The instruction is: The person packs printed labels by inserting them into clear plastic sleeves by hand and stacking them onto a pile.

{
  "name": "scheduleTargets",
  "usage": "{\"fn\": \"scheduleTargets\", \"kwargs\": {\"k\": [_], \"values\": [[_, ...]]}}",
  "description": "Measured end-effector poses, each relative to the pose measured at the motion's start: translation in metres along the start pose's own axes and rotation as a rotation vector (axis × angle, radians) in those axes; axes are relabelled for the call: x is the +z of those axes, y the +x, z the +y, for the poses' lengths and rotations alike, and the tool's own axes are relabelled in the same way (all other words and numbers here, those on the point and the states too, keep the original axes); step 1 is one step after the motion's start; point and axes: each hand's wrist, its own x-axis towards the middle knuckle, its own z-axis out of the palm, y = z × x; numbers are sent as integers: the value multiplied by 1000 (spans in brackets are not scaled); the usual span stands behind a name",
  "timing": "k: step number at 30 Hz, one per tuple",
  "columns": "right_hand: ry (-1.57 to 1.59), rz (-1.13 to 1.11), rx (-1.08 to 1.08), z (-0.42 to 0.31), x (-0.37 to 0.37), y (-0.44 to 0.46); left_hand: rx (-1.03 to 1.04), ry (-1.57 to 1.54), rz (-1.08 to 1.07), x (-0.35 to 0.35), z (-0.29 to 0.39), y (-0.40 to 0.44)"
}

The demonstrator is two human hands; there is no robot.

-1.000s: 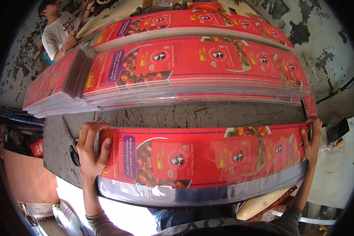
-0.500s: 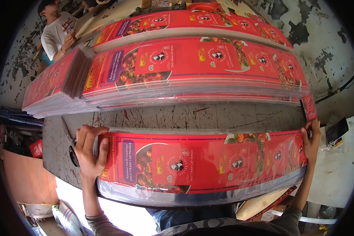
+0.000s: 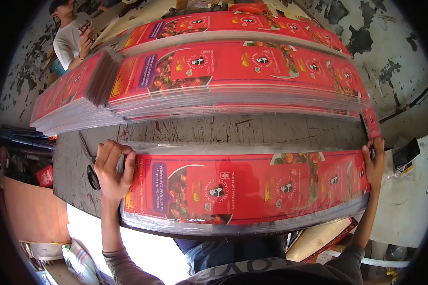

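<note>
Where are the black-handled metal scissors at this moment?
In the head view, the black-handled metal scissors lie at the left side of the scratched grey tabletop, just beside the person's bare left hand.

Pale paint is flaking off the right wall [image 3: 404, 33], leaving dark patches, and the left wall [image 3: 19, 88] is showing similar dark blotches. The grey surface [image 3: 195, 131] is stretching between them, bearing scratches and reddish marks. An orange-brown panel [image 3: 35, 211] is standing at the near left, beside a white glare [image 3: 84, 228]. A pale panel [image 3: 406, 209] is standing at the near right.
</note>
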Motion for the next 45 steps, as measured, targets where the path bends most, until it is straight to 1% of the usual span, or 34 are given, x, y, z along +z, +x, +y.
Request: {"fn": "scheduleTargets", "kwargs": {"k": [2,4,8,10,13,14,16,19,25,34,36,41,45], "values": [[-24,31,-69,6,1,-1,36,28,-2,-2,2,1],[12,38,-63,11,1,-2,141,82,22,-4,2,1],[55,55,-84,10,-1,-4,199,157,39,-6,3,1],[60,40,-90,9,-2,-5,182,168,6,-10,3,-2],[102,34,-104,9,-1,-6,102,26,-156,-17,6,-2],[134,45,-112,9,-1,-6,101,26,-159,-18,7,-3],[110,48,-126,7,-2,-7,78,-83,-161,-19,9,-4],[89,55,-148,7,-2,-6,106,-34,-179,-17,13,-5],[89,36,-134,12,-1,-4,51,49,-163,-11,14,-4],[95,32,-111,11,0,-2,69,74,-127,-7,10,-5],[99,35,-125,14,1,-2,66,68,-126,-7,11,-5],[122,12,-75,17,2,-2,64,56,-123,-6,10,-6],[142,10,-68,22,3,-3,20,-20,-97,-4,10,-8]]}}
